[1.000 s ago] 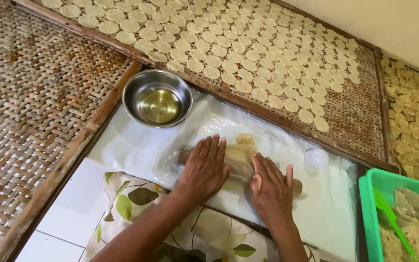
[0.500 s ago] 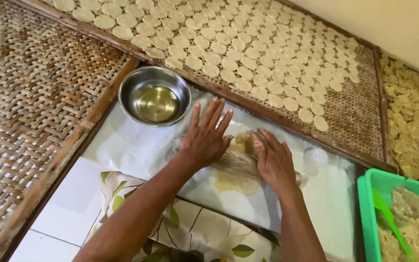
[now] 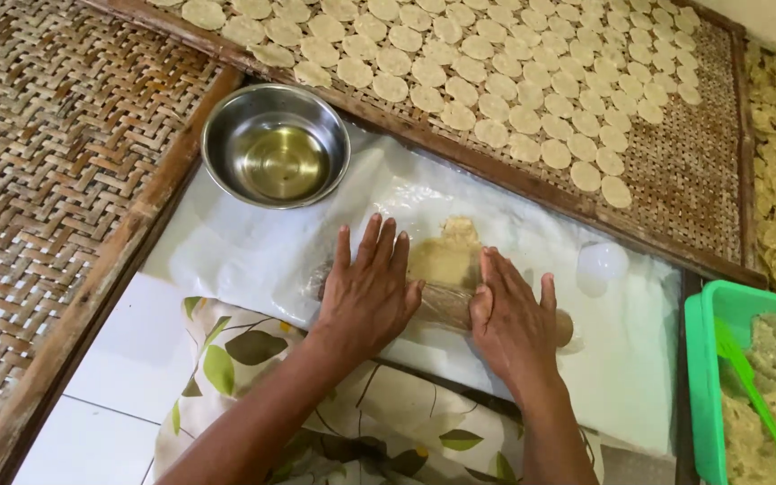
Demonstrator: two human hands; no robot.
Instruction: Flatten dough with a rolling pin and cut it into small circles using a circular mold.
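The rolling pin (image 3: 446, 305) lies crosswise on a white plastic sheet (image 3: 253, 251) spread on the floor, with a thin patch of pale tan dough (image 3: 449, 256) under and just beyond it. The pin looks like a stiff, smooth wooden cylinder wrapped in clear film, so it is probably a little slick; it should answer best to flat palms pressing near each end, not a closed grasp. The dough appears soft and thin, likely to tear or stick if lifted carelessly.

At the far left is a woven bamboo mat (image 3: 47, 162). Next comes a shiny steel bowl (image 3: 276, 144) holding a little clear liquid, set at the sheet's upper corner. The left hand (image 3: 368, 292) lies flat with fingers spread on the pin's left part, its grip released, nothing enclosed. The right hand (image 3: 512, 319) rests the same way on the right part, palm down and unclenched. A small white cup (image 3: 604, 262) sits just beyond on the sheet. Behind, a woven tray (image 3: 675, 180) carries rows of small round dough discs (image 3: 496, 81). At the far right a green tub (image 3: 707, 359) holds crumbly dough and a green fork (image 3: 747, 377).
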